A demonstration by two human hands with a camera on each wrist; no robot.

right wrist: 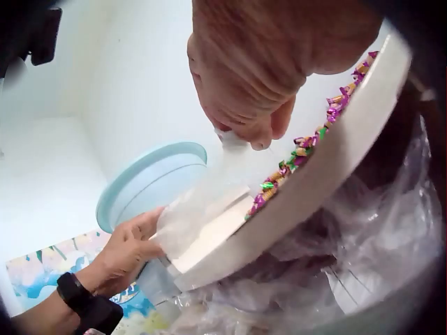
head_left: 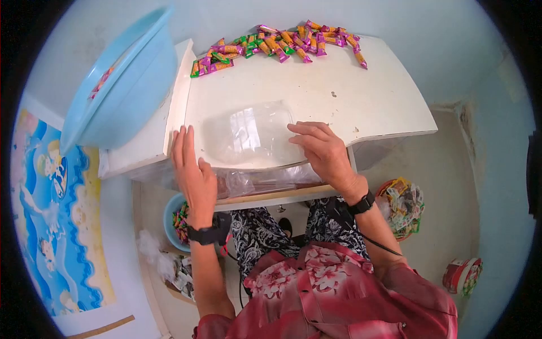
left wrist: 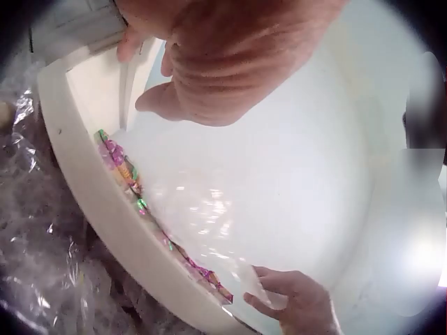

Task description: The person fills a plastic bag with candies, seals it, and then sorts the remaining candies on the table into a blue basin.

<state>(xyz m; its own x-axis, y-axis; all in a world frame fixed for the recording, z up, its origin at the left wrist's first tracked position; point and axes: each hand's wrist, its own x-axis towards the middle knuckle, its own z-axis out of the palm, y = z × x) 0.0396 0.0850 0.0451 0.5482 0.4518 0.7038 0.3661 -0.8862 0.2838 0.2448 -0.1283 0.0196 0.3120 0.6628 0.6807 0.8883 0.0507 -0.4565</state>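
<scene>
A clear plastic bag (head_left: 248, 133) lies toward the front edge of the white tabletop (head_left: 361, 96), with light glinting off it. At its right end, my right hand (head_left: 324, 150) pinches the bag's edge between thumb and fingers. My left hand (head_left: 195, 181) is off the bag's left side, near the raised left edge of the table, its fingers straight and pointing away from me. Seen from the right wrist, the bag (right wrist: 202, 195) stretches from the right fingers toward the left hand (right wrist: 129, 248).
Many small wrapped candies (head_left: 282, 45) in purple, orange and green are heaped along the table's back. A blue basin (head_left: 130, 85) leans at the left. Below the tabletop, an open drawer (head_left: 265, 195) holds clear plastic. A basket of wrappers (head_left: 403, 209) stands on the floor at right.
</scene>
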